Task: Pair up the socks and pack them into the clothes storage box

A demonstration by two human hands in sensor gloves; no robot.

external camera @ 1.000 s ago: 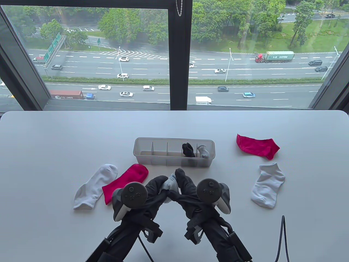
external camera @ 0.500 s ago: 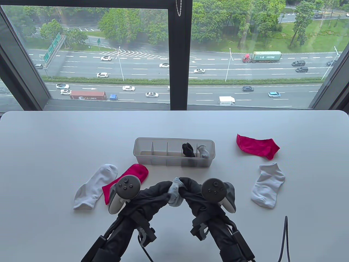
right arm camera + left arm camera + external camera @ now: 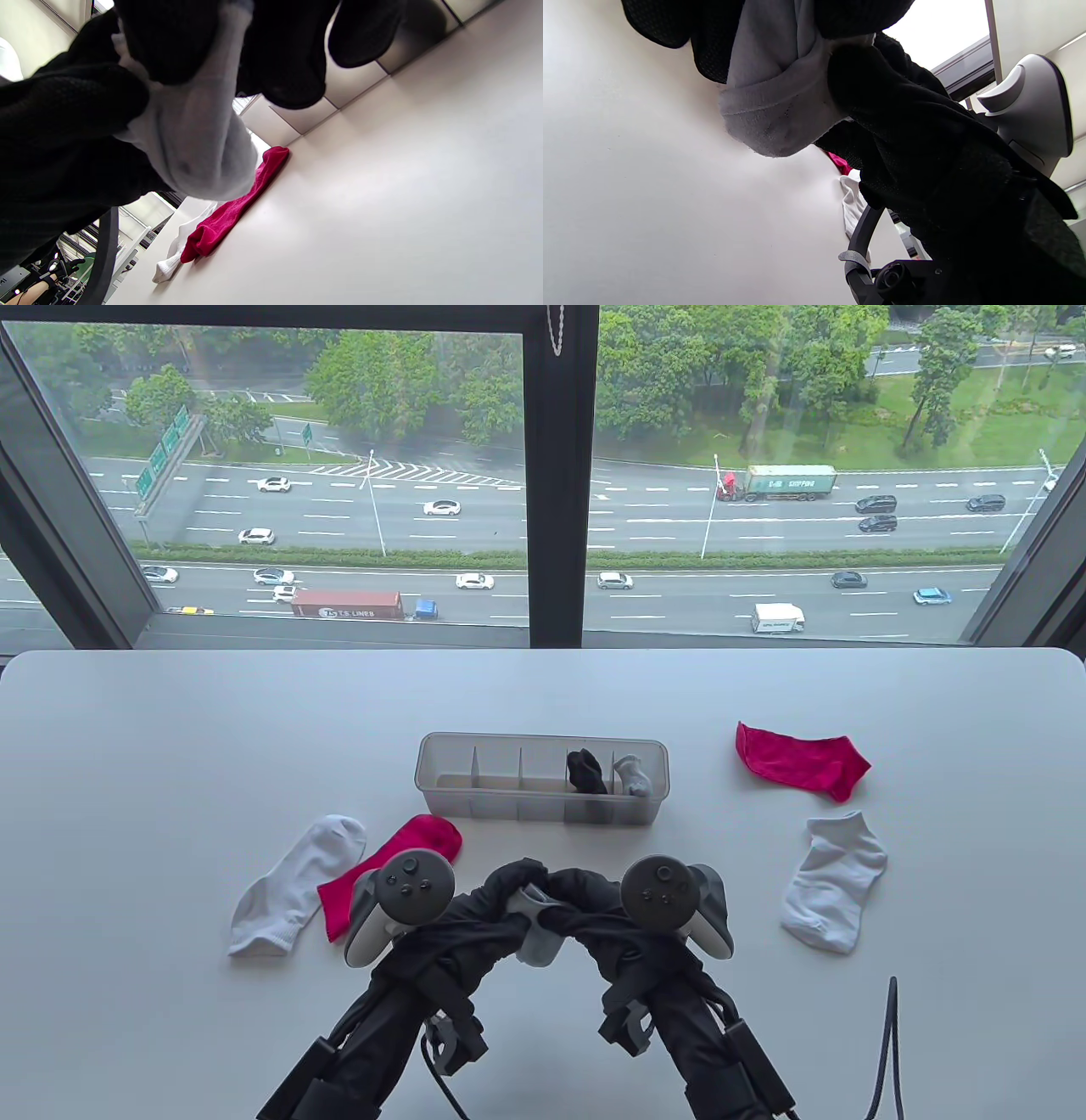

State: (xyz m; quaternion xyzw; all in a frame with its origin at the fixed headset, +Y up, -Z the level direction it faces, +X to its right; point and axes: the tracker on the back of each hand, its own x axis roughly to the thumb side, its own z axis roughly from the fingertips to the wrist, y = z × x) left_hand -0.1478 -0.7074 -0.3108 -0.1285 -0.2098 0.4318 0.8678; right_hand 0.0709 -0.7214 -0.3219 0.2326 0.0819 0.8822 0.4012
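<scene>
Both gloved hands meet over the near middle of the table around one light grey sock (image 3: 536, 931). My left hand (image 3: 507, 892) and right hand (image 3: 570, 892) each have fingers curled round it; its bunched end hangs below them. The wrist views show the grey sock (image 3: 780, 106) (image 3: 199, 140) pinched from both sides above the tabletop. The clear divided storage box (image 3: 475, 802) stands just beyond, with a black sock (image 3: 585, 770) and a grey sock (image 3: 635, 777) in its two right compartments. A red sock (image 3: 399, 857) and white sock (image 3: 293, 882) lie left; another red sock (image 3: 802, 759) and white sock (image 3: 836, 878) lie right.
The box's three left compartments hold nothing. A dark cable (image 3: 887, 1044) loops up at the table's near right edge. The white table (image 3: 170, 746) ends at a window at the back.
Both hands have drawn a little toward the near edge and closed over the grey sock, which now shows less above the fingers. The socks on the table and the box have not moved.
</scene>
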